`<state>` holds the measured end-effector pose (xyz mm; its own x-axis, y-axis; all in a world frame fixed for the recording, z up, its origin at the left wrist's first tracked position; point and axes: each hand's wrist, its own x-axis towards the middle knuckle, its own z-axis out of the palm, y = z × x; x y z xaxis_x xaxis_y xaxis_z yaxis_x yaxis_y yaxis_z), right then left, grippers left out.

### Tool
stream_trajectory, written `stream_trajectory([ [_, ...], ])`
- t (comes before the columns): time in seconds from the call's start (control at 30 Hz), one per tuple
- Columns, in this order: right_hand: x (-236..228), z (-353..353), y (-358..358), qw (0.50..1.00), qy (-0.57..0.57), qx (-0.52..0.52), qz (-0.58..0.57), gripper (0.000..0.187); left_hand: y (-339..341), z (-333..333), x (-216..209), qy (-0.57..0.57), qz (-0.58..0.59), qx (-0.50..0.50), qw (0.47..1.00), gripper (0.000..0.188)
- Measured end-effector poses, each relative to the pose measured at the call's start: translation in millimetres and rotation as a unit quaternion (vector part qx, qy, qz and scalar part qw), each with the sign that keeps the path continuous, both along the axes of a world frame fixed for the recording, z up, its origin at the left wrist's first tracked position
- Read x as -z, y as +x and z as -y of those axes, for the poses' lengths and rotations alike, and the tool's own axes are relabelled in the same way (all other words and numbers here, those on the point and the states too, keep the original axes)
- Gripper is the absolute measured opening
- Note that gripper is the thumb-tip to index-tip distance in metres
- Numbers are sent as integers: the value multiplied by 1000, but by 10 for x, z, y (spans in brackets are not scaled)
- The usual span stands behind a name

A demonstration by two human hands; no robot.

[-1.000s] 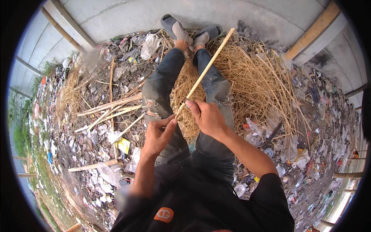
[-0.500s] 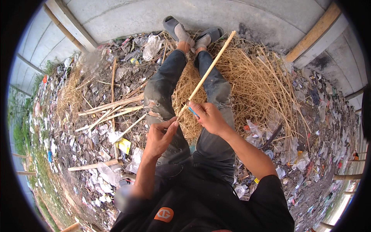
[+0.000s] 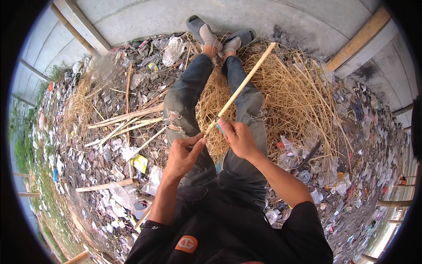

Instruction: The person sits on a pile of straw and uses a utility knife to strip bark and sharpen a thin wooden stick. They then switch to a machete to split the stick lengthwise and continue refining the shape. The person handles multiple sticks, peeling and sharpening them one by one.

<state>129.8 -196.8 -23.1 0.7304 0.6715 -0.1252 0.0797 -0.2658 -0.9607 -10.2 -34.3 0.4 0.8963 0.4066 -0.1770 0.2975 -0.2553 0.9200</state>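
Observation:
A long pale bamboo strip (image 3: 246,82) slants from my lap away to the far right, passing above my right leg. My left hand (image 3: 182,156) pinches its near end between thumb and fingers. My right hand (image 3: 241,138) is closed round a small blue-handled knife (image 3: 219,127), mostly hidden by the fingers. Its dark blade lies against the strip, a little beyond the left fingertips, with the right thumb pressed close by.
Straw-like shavings (image 3: 290,97) heap between and beside my outstretched legs (image 3: 184,101). Several split bamboo strips (image 3: 127,118) lie left of them. Litter covers the ground around me. A concrete wall (image 3: 220,15) stands beyond my feet, with a bamboo pole (image 3: 358,39) at right.
The strip's far end has swung slightly right and nearer. My right hand with the knife has shifted a little to the right; my left hand keeps its pinch.

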Motion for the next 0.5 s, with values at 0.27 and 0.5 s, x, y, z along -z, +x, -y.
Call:
stream_trajectory([
  [0.27, 3, -9, 67, 996, 66, 19, -56, 50, 13, 23, 29, -10, 14, -11, 1000, 41],
  [0.5, -139, -4, -97, 984, -33, 36, 174, 44, 82, 38, -151, 0, -21, -5, 1000, 38],
])
